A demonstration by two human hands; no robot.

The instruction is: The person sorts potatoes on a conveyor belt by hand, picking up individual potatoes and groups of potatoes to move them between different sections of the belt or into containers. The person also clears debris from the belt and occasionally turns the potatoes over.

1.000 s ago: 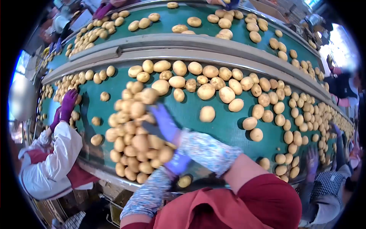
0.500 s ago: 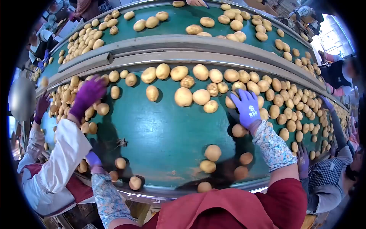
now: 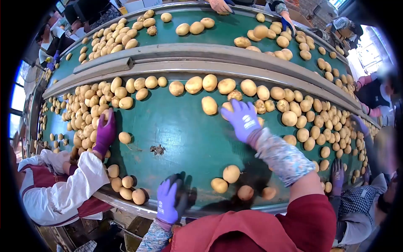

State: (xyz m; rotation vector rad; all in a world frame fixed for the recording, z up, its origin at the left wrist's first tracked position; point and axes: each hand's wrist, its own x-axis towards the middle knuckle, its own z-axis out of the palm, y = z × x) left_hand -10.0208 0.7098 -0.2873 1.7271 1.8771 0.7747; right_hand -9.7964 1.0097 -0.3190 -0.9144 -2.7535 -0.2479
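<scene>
My right hand, in a purple glove, reaches across the green belt with its fingers spread over the row of potatoes. One potato shows between its thumb and fingers, and another knobbly potato lies just right of them. I cannot see a firm grip on either. My left hand, also gloved, is held low near the belt's front edge, fingers apart and nothing in them. To its left rests a potato; between my two hands lie a pair of potatoes, one of them a pale potato.
A dark clod sits mid-belt. On the left, a co-worker's gloved hand touches a heap of potatoes. Another co-worker's hand is at the right. A metal divider separates a second potato belt behind, where other people's hands reach in.
My right hand has moved left along the potato row. My left hand has come rightward from the far left to the front edge. In view, the clod sits farther right.
</scene>
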